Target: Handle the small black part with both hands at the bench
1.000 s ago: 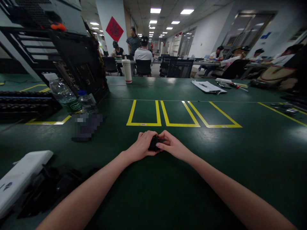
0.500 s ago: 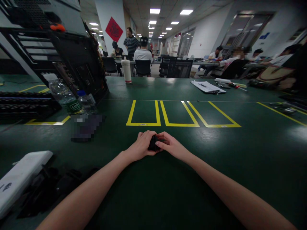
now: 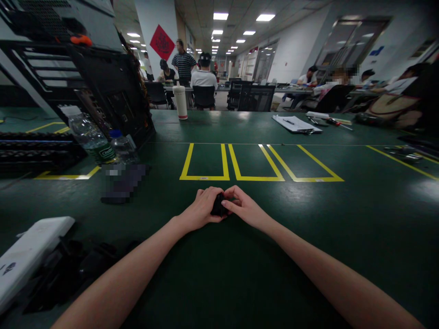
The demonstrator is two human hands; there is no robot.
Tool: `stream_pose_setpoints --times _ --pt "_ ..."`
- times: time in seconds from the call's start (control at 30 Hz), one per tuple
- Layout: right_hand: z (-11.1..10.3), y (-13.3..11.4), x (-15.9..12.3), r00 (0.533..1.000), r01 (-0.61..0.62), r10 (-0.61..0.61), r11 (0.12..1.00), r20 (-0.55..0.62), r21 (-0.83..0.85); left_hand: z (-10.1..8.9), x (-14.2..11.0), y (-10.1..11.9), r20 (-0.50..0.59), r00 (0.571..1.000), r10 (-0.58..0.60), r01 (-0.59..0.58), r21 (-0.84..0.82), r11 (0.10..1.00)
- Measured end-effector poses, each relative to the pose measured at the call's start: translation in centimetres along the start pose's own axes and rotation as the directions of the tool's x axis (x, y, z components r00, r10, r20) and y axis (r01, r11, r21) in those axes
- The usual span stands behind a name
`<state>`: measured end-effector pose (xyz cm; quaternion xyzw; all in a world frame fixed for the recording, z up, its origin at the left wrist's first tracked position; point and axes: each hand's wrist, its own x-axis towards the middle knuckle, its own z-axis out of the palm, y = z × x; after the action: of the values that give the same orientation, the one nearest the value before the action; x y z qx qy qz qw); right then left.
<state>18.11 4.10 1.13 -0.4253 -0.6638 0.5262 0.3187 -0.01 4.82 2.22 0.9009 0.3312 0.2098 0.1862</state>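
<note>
A small black object sits between my hands, just in front of the yellow tape outlines; its kind is too dark to make out. My left hand wraps round it from the left, thumb on the near side. From the right, my right hand pinches at its edge with curled fingers and thumb. Much of the object is hidden by the fingers. Both hands are low over the dark green table.
Yellow tape marks several outlines ahead. At left stand water bottles, a black metal frame, a white box and dark parts. Farther off are a white cup and a clipboard. Several people sit beyond.
My fingers keep hold of the black object, with the right fingertips shifting slightly against its edge. In the background, a standing person in a striped shirt has moved a little to the left.
</note>
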Motion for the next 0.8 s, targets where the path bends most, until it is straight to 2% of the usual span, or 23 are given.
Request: stream_pose_setpoints --times 0.13,0.3,0.43,0.57,0.7,0.8 --pt "-0.3 -0.4 -0.2 0.998 -0.044 0.043 0.999 0.044 0.015 0.2 0.0 -0.2 0.003 1.0 -0.003 0.003 0.004 1.0" --pt "-0.7 -1.1 -0.6 0.992 0.01 -0.02 0.997 0.123 0.083 0.4 0.1 -0.3 -0.011 1.0 -0.016 0.016 0.005 1.0" --pt "-0.5 -0.6 -0.3 0.998 0.05 -0.053 0.997 0.047 0.051 0.4 0.1 -0.2 -0.017 1.0 -0.013 0.014 0.018 1.0" --pt "-0.2 0.2 0.1 0.999 0.027 -0.027 1.0 -0.019 0.015 0.2 0.1 0.0 0.006 1.0 -0.001 0.001 0.013 1.0" --pt "-0.3 0.2 0.1 0.999 -0.039 0.038 0.999 0.025 0.03 0.1 0.0 -0.1 -0.001 1.0 0.002 -0.002 0.006 1.0" --pt "-0.5 -0.4 -0.2 0.996 -0.034 0.032 0.999 0.081 0.027 0.4 0.1 -0.4 -0.009 1.0 0.0 0.0 0.006 1.0"
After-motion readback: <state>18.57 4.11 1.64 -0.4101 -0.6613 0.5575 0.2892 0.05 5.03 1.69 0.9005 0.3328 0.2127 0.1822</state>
